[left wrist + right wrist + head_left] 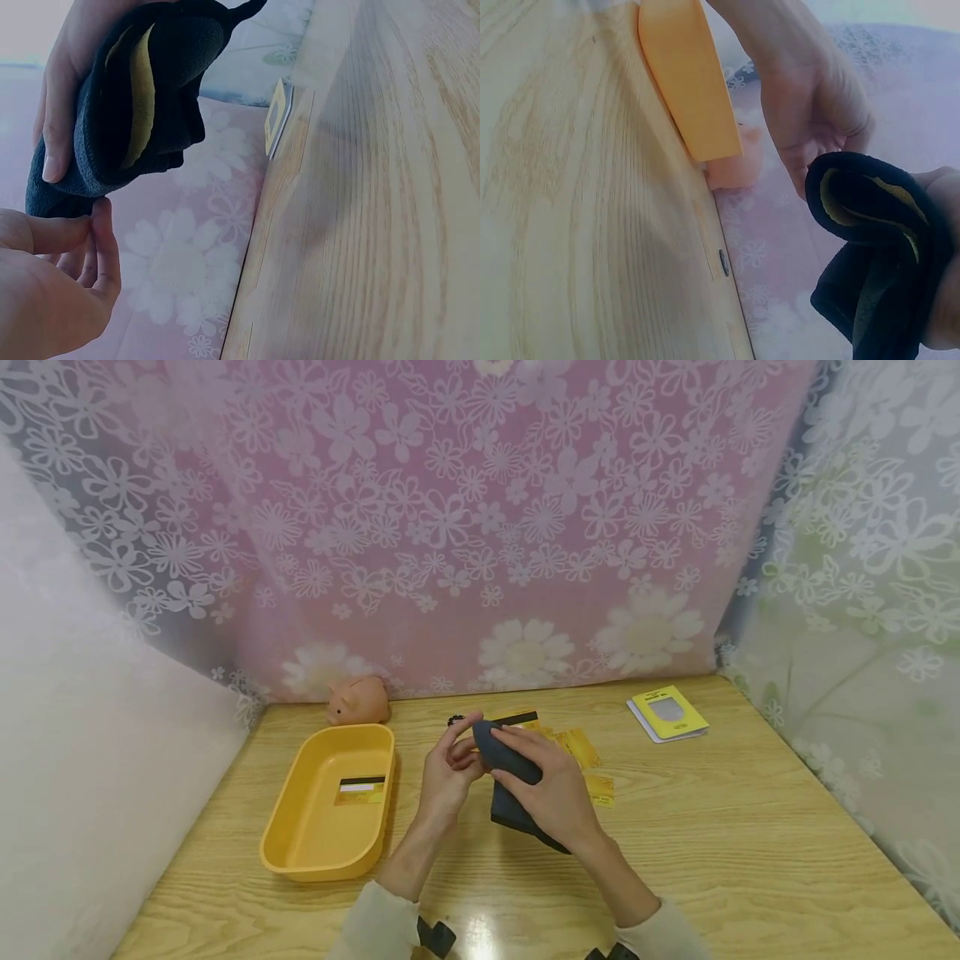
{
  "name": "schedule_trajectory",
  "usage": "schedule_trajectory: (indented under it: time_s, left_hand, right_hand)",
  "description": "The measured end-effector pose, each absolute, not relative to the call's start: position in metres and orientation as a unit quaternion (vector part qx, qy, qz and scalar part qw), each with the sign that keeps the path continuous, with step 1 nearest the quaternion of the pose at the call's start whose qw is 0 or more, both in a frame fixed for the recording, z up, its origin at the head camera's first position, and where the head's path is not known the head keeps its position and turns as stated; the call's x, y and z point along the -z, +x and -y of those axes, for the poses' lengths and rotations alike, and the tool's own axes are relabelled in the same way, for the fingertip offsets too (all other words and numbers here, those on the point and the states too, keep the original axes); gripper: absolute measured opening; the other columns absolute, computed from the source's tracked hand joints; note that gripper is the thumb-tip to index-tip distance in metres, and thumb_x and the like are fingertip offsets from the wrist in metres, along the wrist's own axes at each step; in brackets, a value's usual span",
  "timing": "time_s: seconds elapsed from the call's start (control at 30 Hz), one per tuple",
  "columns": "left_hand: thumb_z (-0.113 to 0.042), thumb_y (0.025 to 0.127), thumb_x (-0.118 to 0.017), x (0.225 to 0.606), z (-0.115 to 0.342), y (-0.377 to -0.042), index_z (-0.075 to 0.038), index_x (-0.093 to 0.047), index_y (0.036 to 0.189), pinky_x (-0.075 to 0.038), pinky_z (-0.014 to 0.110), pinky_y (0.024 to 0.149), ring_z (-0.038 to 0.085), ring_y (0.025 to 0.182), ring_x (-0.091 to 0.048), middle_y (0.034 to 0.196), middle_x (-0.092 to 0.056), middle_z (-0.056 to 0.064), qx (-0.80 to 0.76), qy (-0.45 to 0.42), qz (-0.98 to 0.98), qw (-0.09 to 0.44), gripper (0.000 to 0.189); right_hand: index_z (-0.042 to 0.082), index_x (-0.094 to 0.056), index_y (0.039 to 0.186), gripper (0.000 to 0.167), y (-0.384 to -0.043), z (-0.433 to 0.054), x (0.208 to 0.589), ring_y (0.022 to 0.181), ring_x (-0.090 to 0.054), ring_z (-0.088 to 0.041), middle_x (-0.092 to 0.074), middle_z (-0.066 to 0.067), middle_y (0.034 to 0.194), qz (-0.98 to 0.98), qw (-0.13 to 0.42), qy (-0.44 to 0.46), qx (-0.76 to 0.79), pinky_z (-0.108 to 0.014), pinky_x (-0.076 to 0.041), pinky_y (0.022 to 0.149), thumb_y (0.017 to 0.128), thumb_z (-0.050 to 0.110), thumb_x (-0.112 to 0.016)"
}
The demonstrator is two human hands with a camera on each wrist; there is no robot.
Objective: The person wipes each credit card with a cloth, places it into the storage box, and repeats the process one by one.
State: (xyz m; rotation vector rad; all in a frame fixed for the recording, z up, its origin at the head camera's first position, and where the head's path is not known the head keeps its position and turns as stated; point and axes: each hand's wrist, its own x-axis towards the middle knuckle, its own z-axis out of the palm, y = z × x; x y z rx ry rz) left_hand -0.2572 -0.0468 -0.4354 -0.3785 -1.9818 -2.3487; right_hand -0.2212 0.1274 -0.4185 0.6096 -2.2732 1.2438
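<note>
A dark blue, soft fabric pouch is held up over the table between both hands, with a strip of yellow visible inside its opening in both wrist views. From the right side my right hand grips it, fingers over the top and thumb along the near face. My left hand pinches the pouch's edge between thumb and index finger, plainest in the left wrist view. Behind the hands lie several yellow cards, partly hidden by the pouch and right hand; one shows a black stripe.
A yellow tray stands left of the hands with a striped card inside. Behind it sits an orange piggy bank. A yellow booklet lies at the back right, and a small black object beyond the left hand.
</note>
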Motion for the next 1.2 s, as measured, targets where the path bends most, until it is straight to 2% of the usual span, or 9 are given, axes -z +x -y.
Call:
schedule_trajectory:
  time_s: [0.1, 0.27, 0.43, 0.57, 0.73, 0.83, 1.03, 1.2]
  left_hand:
    - [0.013, 0.095, -0.066, 0.434, 0.047, -0.257, -0.020, -0.060, 0.147, -0.063, 0.032, 0.082, 0.016, 0.089, -0.072, 0.120, -0.075, 0.011, 0.755, -0.121, 0.644, 0.026, 0.062]
    - [0.012, 0.095, -0.066, 0.433, 0.048, -0.258, -0.017, -0.060, 0.147, -0.063, 0.042, 0.084, 0.017, 0.089, -0.072, 0.121, -0.074, 0.013, 0.747, -0.113, 0.654, 0.035, 0.060]
    - [0.011, 0.095, -0.066, 0.433, 0.050, -0.258, -0.016, -0.062, 0.145, -0.063, 0.037, 0.082, 0.024, 0.089, -0.073, 0.119, -0.072, 0.016, 0.751, -0.100, 0.652, 0.037, 0.058]
    - [0.012, 0.095, -0.065, 0.432, 0.050, -0.259, -0.019, -0.063, 0.144, -0.063, 0.036, 0.080, 0.034, 0.089, -0.074, 0.119, -0.070, 0.017, 0.755, -0.092, 0.649, 0.037, 0.058]
    - [0.013, 0.095, -0.064, 0.433, 0.050, -0.259, -0.021, -0.064, 0.143, -0.063, 0.033, 0.078, 0.040, 0.091, -0.073, 0.118, -0.067, 0.018, 0.754, -0.089, 0.650, 0.037, 0.059]
    - [0.013, 0.096, -0.064, 0.434, 0.051, -0.259, -0.022, -0.063, 0.143, -0.063, 0.033, 0.078, 0.039, 0.092, -0.073, 0.117, -0.066, 0.017, 0.749, -0.089, 0.655, 0.036, 0.059]
    - [0.014, 0.096, -0.063, 0.436, 0.051, -0.260, -0.022, -0.062, 0.145, -0.063, 0.038, 0.083, 0.031, 0.091, -0.076, 0.123, -0.066, 0.019, 0.739, -0.087, 0.667, 0.033, 0.061]
    - [0.013, 0.096, -0.062, 0.438, 0.052, -0.261, -0.023, -0.061, 0.146, -0.063, 0.041, 0.084, 0.039, 0.095, -0.074, 0.128, -0.066, 0.018, 0.733, -0.091, 0.674, 0.031, 0.062]
  right_hand:
    - [0.024, -0.067, 0.142, 0.057, -0.221, -0.127, 0.417, 0.128, -0.062, -0.029, -0.063, -0.001, 0.144, 0.830, 0.237, 0.217, -0.455, -0.049, -0.060, 0.094, 0.088, 0.014, -0.085]
    - [0.023, -0.068, 0.141, 0.057, -0.221, -0.130, 0.413, 0.127, -0.064, -0.030, -0.063, -0.002, 0.143, 0.831, 0.246, 0.210, -0.452, -0.047, -0.062, 0.091, 0.088, 0.013, -0.085]
    - [0.021, -0.069, 0.140, 0.056, -0.225, -0.137, 0.412, 0.126, -0.064, -0.032, -0.064, -0.006, 0.142, 0.830, 0.254, 0.197, -0.455, -0.047, -0.063, 0.087, 0.087, 0.011, -0.085]
    - [0.020, -0.069, 0.140, 0.056, -0.228, -0.146, 0.411, 0.128, -0.062, -0.033, -0.064, -0.006, 0.142, 0.826, 0.247, 0.179, -0.474, -0.050, -0.061, 0.093, 0.088, 0.010, -0.085]
    - [0.021, -0.068, 0.140, 0.056, -0.231, -0.159, 0.410, 0.125, -0.064, -0.030, -0.065, -0.005, 0.140, 0.829, 0.244, 0.151, -0.480, -0.049, -0.060, 0.093, 0.088, 0.012, -0.085]
    - [0.021, -0.069, 0.140, 0.055, -0.233, -0.167, 0.411, 0.123, -0.065, -0.031, -0.066, -0.006, 0.138, 0.832, 0.244, 0.129, -0.482, -0.048, -0.060, 0.091, 0.088, 0.013, -0.085]
    - [0.021, -0.068, 0.141, 0.055, -0.238, -0.178, 0.411, 0.125, -0.063, -0.032, -0.066, -0.008, 0.139, 0.834, 0.246, 0.103, -0.483, -0.051, -0.059, 0.093, 0.089, 0.013, -0.084]
    - [0.023, -0.068, 0.140, 0.055, -0.238, -0.175, 0.412, 0.126, -0.063, -0.030, -0.066, -0.005, 0.140, 0.827, 0.248, 0.124, -0.488, -0.050, -0.059, 0.093, 0.089, 0.014, -0.085]
